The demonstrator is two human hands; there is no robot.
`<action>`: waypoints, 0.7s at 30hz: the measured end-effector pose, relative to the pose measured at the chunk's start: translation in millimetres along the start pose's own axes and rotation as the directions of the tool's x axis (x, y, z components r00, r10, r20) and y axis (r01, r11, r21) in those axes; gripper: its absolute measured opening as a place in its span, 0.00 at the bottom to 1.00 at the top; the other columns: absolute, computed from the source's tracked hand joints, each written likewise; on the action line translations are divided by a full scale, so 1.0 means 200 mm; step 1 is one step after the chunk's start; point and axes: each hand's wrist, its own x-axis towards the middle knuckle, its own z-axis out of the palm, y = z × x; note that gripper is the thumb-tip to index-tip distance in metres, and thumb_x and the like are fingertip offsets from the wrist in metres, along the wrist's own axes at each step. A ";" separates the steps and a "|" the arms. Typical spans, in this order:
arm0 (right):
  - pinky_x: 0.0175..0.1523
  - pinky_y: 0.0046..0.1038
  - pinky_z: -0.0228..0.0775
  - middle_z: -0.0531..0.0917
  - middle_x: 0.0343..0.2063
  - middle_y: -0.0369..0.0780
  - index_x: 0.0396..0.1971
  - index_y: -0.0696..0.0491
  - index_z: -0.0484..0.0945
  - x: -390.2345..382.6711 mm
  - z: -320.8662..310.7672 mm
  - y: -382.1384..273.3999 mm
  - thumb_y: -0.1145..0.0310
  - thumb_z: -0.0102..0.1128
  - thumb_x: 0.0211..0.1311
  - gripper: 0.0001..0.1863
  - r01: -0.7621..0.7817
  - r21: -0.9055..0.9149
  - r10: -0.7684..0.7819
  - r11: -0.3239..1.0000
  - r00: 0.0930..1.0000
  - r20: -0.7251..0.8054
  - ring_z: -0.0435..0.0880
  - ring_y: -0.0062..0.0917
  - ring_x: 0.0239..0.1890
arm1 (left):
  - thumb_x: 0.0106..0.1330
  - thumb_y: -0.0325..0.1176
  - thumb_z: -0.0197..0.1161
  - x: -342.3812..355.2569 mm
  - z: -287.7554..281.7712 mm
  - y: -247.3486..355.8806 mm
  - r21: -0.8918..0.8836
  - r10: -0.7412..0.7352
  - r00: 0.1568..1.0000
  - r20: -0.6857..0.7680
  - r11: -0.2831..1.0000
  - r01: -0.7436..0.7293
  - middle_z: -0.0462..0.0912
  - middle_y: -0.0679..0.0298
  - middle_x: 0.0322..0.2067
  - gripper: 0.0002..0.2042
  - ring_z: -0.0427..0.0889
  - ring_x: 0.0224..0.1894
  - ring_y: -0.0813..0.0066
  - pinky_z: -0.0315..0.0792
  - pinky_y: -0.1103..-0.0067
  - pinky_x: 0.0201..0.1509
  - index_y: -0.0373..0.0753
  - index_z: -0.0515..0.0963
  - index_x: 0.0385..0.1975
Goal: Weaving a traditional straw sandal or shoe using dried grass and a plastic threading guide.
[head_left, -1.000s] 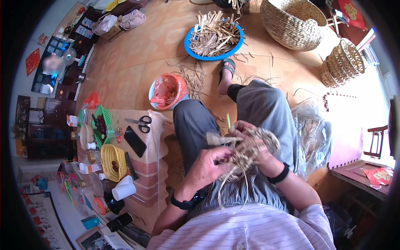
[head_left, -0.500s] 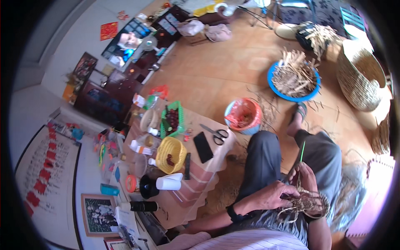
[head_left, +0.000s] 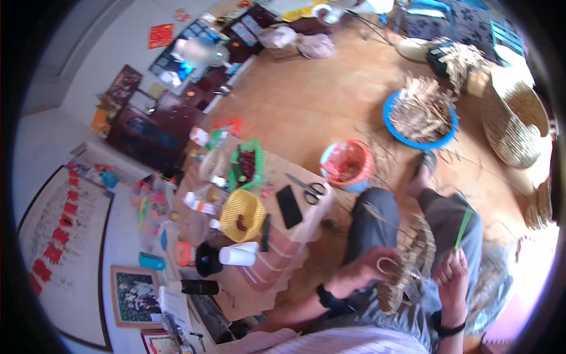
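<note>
A curved piece of woven straw braid (head_left: 420,251), with loose strands at its edges, is held upright over my lap. My left hand (head_left: 368,266) is closed on its left side, and a pale loop of strand shows at the fingers. To the right of the braid, my right hand (head_left: 451,272) pinches a thin green strip-like tool (head_left: 464,226) that points up and away from me. The tool's lower end is hidden in the fingers. My right hand stands apart from the braid; whether a strand joins them is too blurred to tell.
Left of my knees, a low table carries scissors (head_left: 311,190), a black phone (head_left: 289,207), a yellow basket (head_left: 243,216) and a green basket (head_left: 255,165). A lined bin (head_left: 346,165) stands before my knee. Farther off are a blue basin (head_left: 386,115) of dry straw and a large woven basket (head_left: 513,127).
My right hand has moved right and down, away from the braid, with the green tool in it. The braid has been raised and turned upright in my left hand. The view has shifted slightly.
</note>
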 end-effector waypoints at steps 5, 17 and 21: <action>0.19 0.14 0.51 0.66 0.18 0.25 0.39 0.48 0.73 0.07 -0.39 -0.25 0.66 0.47 0.79 0.07 0.157 -0.157 -0.202 0.975 0.921 -0.334 0.59 0.09 0.15 | 0.61 0.26 0.72 -0.01 -0.03 0.03 -0.364 -0.107 0.963 0.245 0.911 0.194 0.87 0.63 0.41 0.14 0.85 0.44 0.78 0.77 0.81 0.52 0.31 0.82 0.46; 0.42 0.19 0.71 0.82 0.31 0.30 0.43 0.60 0.83 -0.03 -0.14 -0.08 0.79 0.53 0.74 0.08 0.035 -0.795 0.012 0.606 0.998 0.054 0.75 0.11 0.34 | 0.61 0.34 0.76 0.08 -0.01 0.00 0.114 -0.050 0.960 0.276 0.993 0.019 0.80 0.68 0.42 0.19 0.80 0.45 0.82 0.76 0.81 0.53 0.31 0.79 0.47; 0.46 0.19 0.71 0.84 0.34 0.33 0.43 0.61 0.83 -0.08 -0.15 -0.06 0.80 0.56 0.72 0.07 0.031 -0.796 0.012 0.604 0.999 0.048 0.77 0.12 0.38 | 0.61 0.36 0.76 0.07 -0.01 0.00 0.125 -0.073 0.963 0.260 0.991 0.041 0.81 0.67 0.42 0.21 0.80 0.45 0.81 0.76 0.80 0.53 0.31 0.79 0.48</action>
